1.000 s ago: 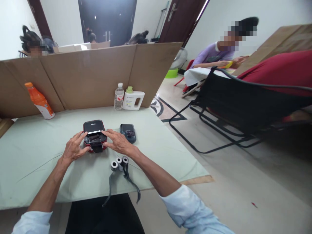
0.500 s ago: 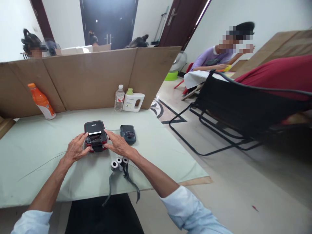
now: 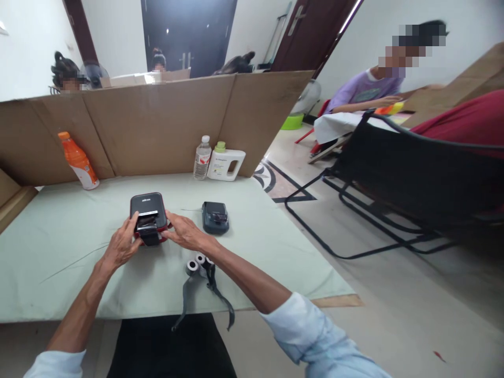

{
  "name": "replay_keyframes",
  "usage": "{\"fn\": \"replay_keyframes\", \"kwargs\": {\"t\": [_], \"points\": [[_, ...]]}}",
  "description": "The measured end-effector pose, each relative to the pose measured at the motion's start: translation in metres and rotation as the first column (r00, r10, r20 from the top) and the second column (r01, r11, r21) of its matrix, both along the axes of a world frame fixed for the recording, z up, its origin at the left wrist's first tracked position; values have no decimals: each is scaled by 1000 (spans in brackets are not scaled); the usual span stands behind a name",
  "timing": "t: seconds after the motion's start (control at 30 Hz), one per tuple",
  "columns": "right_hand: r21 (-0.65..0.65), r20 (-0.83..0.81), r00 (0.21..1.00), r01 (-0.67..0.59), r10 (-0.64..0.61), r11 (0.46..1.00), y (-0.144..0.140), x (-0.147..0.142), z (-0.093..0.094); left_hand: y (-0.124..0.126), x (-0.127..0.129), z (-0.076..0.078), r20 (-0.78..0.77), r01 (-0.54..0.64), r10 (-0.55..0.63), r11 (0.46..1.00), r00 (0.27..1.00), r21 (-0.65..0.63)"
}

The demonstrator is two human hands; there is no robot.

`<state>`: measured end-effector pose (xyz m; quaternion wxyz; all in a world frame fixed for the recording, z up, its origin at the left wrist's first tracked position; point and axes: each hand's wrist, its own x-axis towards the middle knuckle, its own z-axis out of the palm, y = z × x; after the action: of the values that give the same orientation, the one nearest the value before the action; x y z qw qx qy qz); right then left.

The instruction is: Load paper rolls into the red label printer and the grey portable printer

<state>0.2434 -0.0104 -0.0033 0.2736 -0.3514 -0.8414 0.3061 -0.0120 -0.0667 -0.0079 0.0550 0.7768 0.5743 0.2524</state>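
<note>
A small black-and-red label printer point(image 3: 146, 203) is held between my two hands over the pale green tabletop. My left hand point(image 3: 123, 242) grips its left side, fingers along the edge and thumb at the front corner. On the opposite side, the fingers of my right hand point(image 3: 185, 231) press against the printer's edge. A dark strip hangs over the printer's front. I cannot tell whether its base touches the cloth. To the right lies a second, dark compact printer point(image 3: 215, 218). Several small rolls point(image 3: 192, 266) with dark ribbon tails sit nearer me, and the tails droop over the table edge.
A cardboard screen point(image 3: 165, 123) stands along the table's back. Before it are an orange bottle point(image 3: 81, 163), a clear water bottle point(image 3: 202, 158) and a white jug point(image 3: 226, 164). A black-framed folding chair point(image 3: 409, 184) is at right, with a person in purple point(image 3: 364, 86) seated beyond.
Both hands have shifted the printer leftward relative to the table, and it is turned slightly. The view has swung a little to the left. The seated person's raised hand has come down.
</note>
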Motion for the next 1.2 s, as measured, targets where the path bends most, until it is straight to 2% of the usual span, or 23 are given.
{"fn": "replay_keyframes", "kwargs": {"t": [0.17,0.33,0.47,0.6,0.7,0.77,0.87,0.9,0.97,1.03,1.1,1.2], "points": [[16,-8,992,-126,126,992,7,-57,4,-20,-55,13,27,-69,69,998,997,7],[-18,58,982,-180,181,983,8,-100,5,-32,-93,9,27,-137,138,989,990,-52],[-41,68,975,-210,213,977,8,-107,7,-34,-104,4,4,-175,176,982,984,-71],[17,14,971,-241,241,970,6,-83,17,-40,-100,13,-79,-190,192,981,978,31],[68,-71,985,-154,159,986,6,-43,24,-49,-78,33,-133,-234,265,949,955,211],[94,-171,985,-13,29,995,9,-8,23,-52,-52,47,-113,-233,284,914,952,331],[114,-267,933,279,-241,954,18,50,7,-42,-3,56,-67,-89,121,928,990,362],[110,-282,897,382,-340,918,21,68,-1,-34,14,54,-55,-32,53,943,997,330],[62,-300,786,581,-540,811,25,102,-22,-12,44,43,-39,70,-62,966,997,248],[11,-256,694,698,-673,716,26,128,-44,15,72,27,-14,147,-146,978,989,147],[-41,-185,665,730,-723,682,24,144,-61,44,98,12,12,220,-220,976,975,3],[-117,-80,678,722,-731,682,21,154,-74,80,136,-6,74,292,-283,934,956,-205]]}}
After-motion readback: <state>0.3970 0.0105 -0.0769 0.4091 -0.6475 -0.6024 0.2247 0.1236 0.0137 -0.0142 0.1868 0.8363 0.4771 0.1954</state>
